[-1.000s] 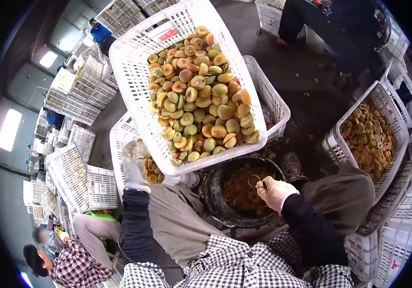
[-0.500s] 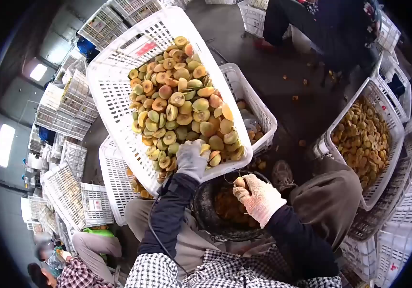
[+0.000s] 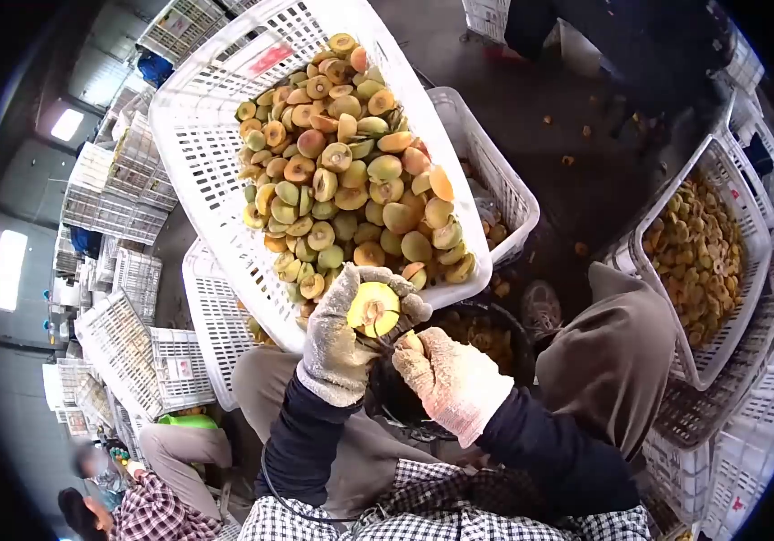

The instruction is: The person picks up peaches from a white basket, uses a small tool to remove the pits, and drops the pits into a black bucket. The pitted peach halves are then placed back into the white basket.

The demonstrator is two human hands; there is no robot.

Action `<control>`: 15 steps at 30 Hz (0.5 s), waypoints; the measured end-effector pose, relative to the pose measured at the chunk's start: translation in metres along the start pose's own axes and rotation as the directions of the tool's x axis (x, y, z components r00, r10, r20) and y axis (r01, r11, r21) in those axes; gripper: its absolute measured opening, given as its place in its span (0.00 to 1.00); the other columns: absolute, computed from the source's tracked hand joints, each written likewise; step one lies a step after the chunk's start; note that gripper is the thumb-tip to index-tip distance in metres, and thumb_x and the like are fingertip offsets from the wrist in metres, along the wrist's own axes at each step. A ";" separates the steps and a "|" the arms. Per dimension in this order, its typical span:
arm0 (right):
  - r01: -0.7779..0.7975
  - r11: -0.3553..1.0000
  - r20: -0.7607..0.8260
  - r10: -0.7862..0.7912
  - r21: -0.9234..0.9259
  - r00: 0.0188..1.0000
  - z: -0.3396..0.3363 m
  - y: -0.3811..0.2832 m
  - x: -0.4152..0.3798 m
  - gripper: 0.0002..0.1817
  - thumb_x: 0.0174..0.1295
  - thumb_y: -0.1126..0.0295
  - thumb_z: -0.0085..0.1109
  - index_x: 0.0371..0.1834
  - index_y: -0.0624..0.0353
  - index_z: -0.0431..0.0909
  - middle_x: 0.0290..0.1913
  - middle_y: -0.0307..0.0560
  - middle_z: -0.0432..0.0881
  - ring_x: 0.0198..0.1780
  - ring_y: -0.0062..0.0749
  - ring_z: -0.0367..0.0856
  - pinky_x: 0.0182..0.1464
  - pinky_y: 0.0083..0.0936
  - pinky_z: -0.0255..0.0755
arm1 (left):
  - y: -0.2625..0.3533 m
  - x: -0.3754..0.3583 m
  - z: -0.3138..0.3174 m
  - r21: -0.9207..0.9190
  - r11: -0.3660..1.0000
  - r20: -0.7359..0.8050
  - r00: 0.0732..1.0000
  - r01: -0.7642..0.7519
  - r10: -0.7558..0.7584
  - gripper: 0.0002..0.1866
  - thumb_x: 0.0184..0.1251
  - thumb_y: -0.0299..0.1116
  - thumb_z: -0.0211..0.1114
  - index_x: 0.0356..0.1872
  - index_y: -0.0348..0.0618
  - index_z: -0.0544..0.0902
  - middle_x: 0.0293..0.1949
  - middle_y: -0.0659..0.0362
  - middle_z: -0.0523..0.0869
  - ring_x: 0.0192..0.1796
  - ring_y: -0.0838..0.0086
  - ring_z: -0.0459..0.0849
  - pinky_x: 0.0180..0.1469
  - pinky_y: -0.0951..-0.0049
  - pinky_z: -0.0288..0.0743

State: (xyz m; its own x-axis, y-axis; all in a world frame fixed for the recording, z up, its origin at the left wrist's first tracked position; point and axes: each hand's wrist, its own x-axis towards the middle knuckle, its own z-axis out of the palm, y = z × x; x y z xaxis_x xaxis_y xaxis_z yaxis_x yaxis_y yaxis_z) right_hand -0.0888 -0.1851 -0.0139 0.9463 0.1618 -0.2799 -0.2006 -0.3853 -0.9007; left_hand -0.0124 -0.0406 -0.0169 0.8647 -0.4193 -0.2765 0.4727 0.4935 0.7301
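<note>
My left hand, in a grey glove, is closed around a yellow peach half, its cut face turned up with the stone area in the middle. My right hand, in a pale fuzzy glove, grips a small wire-loop tool at the lower edge of that half; most of the tool is hidden by the fingers. Just beyond my hands, a tilted white crate holds a heap of peach halves. Under my hands stands a black bucket with fruit pieces inside, partly covered by them.
More white crates stand behind and under the tilted one. On the right is a crate full of fruit pieces. Stacked crates line the left. A co-worker in a checked shirt sits lower left; another person's dark clothing shows upper right.
My left hand has come out of the heap towards me, now with a peach half in it. My right hand has moved left, bringing the loop tool to the fruit.
</note>
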 end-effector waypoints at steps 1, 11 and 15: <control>0.011 1.000 -0.024 -0.011 -0.004 1.000 0.000 -0.001 0.000 0.22 0.68 0.50 0.41 0.43 0.59 0.72 0.30 0.58 0.81 0.34 0.53 0.81 0.37 0.44 0.74 | 0.000 -0.002 0.000 0.052 0.999 -0.031 1.000 -0.002 0.003 0.22 0.71 0.48 0.50 0.42 0.35 0.75 0.36 0.46 0.82 0.39 0.57 0.83 0.46 0.58 0.79; 0.032 0.978 -0.038 -0.041 -0.208 0.998 0.006 -0.008 0.006 0.17 0.66 0.56 0.49 0.39 0.61 0.73 0.25 0.56 0.81 0.29 0.53 0.81 0.33 0.42 0.75 | -0.002 -0.016 0.011 0.193 0.981 -0.201 0.979 0.007 0.033 0.22 0.71 0.48 0.51 0.36 0.34 0.76 0.31 0.51 0.81 0.35 0.63 0.83 0.43 0.64 0.80; 0.079 0.995 0.063 -0.075 -0.057 0.995 0.008 -0.003 0.004 0.19 0.66 0.54 0.44 0.42 0.60 0.74 0.30 0.56 0.82 0.29 0.51 0.81 0.33 0.41 0.76 | -0.005 -0.019 0.013 0.226 0.973 -0.203 0.975 -0.048 0.095 0.18 0.70 0.43 0.53 0.35 0.35 0.75 0.31 0.51 0.81 0.33 0.62 0.84 0.41 0.62 0.81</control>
State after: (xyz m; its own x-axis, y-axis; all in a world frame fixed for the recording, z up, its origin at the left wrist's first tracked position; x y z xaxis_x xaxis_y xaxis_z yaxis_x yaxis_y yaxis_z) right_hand -0.0863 -0.1763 -0.0150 0.9408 0.2474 -0.2318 -0.1107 -0.4223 -0.8997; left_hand -0.0330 -0.0454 -0.0068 0.9221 -0.2069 -0.3270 0.3803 0.3284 0.8646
